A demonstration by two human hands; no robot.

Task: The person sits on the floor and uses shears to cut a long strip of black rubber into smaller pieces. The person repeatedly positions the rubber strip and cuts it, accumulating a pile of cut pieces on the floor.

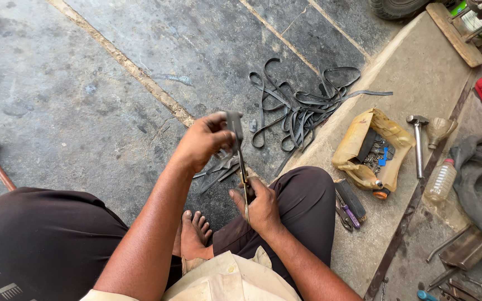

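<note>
While left hand [205, 139] lifts rubber strip [234, 125], right hand [260, 207] prob. grips scissors [245, 184].

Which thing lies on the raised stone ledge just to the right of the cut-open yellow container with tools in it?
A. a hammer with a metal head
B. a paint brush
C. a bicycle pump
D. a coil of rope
A: a hammer with a metal head and a pale handle lies just right of the yellow container on the ledge.
</note>
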